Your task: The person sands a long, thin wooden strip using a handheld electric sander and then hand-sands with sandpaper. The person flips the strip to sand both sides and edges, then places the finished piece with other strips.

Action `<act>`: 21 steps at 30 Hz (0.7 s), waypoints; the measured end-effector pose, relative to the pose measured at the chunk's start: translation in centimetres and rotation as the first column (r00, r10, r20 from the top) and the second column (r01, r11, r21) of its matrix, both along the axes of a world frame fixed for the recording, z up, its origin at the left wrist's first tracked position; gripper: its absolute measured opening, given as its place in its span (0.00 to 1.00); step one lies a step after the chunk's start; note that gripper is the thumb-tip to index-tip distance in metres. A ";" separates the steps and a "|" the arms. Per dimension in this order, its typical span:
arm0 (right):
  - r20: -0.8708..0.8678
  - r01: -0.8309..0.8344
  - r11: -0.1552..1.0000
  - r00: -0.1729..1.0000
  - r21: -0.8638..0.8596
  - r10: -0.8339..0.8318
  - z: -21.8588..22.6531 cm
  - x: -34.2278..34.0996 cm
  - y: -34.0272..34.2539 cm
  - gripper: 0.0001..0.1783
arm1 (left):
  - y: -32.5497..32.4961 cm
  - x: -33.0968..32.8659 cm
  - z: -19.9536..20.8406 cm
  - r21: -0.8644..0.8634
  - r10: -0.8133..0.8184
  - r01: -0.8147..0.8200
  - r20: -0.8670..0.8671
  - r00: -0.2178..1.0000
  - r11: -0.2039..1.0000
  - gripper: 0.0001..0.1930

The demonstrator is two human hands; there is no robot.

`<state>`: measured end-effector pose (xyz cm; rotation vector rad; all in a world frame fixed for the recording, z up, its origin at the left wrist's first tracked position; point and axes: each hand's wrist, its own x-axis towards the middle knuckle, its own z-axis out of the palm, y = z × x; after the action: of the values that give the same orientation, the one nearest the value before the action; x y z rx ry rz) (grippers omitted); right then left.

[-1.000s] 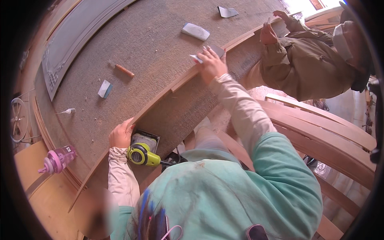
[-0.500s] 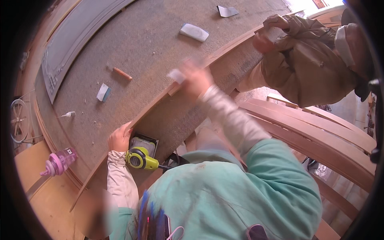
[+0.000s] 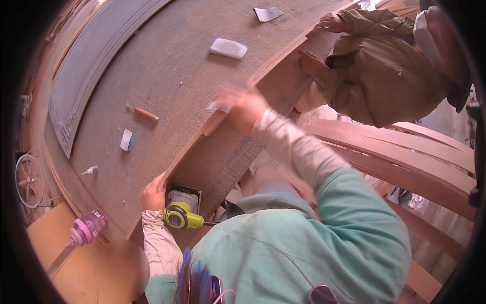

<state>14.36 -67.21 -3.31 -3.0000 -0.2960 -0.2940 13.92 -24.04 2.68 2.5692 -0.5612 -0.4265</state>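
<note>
Head view: strip (image 3: pixel 214 121) lies on table (image 3: pixel 177 61). We curl our left hand (image 3: pixel 153 195) round its edge, presumably to steady it, beside the sander (image 3: pixel 183 216). Our right hand (image 3: pixel 245 109), blurred, holds paper (image 3: pixel 218 107) at the strip; finger spread unclear.

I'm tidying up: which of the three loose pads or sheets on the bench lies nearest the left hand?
The small white-and-blue piece, near the brown stick; the larger white pad and two-tone sheet lie farther from the left hand.
</note>
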 end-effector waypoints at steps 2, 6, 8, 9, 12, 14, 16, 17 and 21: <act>-0.187 0.230 0.972 0.953 -0.058 -0.236 4.1 2.0 -7.6 0.24 | 0.0 -0.1 0.1 -0.009 -0.008 0.008 0.003 1.000 1.000 0.21; -0.023 0.319 0.938 0.945 -0.137 -0.325 2.8 3.1 -15.2 0.17 | -0.6 0.7 -0.2 -0.020 -0.051 0.051 0.023 0.998 0.998 0.22; -0.116 0.162 0.986 0.979 -0.038 -0.166 3.3 2.5 -8.5 0.21 | 0.1 0.4 -0.3 0.023 -0.031 0.031 0.023 0.999 0.999 0.22; -0.173 0.061 0.997 0.983 -0.056 -0.069 4.0 1.6 -3.8 0.25 | 0.0 0.2 0.0 0.000 -0.023 0.023 -0.003 1.000 1.000 0.21; -0.029 0.029 0.999 0.999 0.023 -0.028 -0.4 1.7 -5.4 0.22 | -0.5 0.2 0.8 -0.020 0.012 -0.014 -0.075 0.997 1.000 0.25; -0.216 0.210 0.977 0.953 -0.036 -0.213 4.8 2.9 -10.7 0.21 | -0.1 0.1 0.4 -0.031 -0.003 0.002 -0.051 0.999 1.000 0.23; -0.170 0.400 0.915 0.899 -0.058 -0.404 4.3 4.2 -19.2 0.19 | -0.7 0.6 0.1 -0.048 -0.026 0.025 -0.033 0.999 0.999 0.22; -0.111 0.457 0.885 0.878 -0.087 -0.465 3.2 4.3 -23.2 0.18 | -1.0 0.9 0.2 -0.047 -0.037 0.035 -0.034 0.999 0.998 0.22; -0.117 0.190 0.974 0.972 -0.121 -0.204 1.0 3.9 -14.0 0.17 | -0.3 0.5 0.2 0.014 -0.018 0.019 -0.046 0.999 1.000 0.23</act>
<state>18.26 -81.19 -2.31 -3.1431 -0.0009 -0.1028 14.39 -24.34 2.85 2.5625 -0.5681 -0.4965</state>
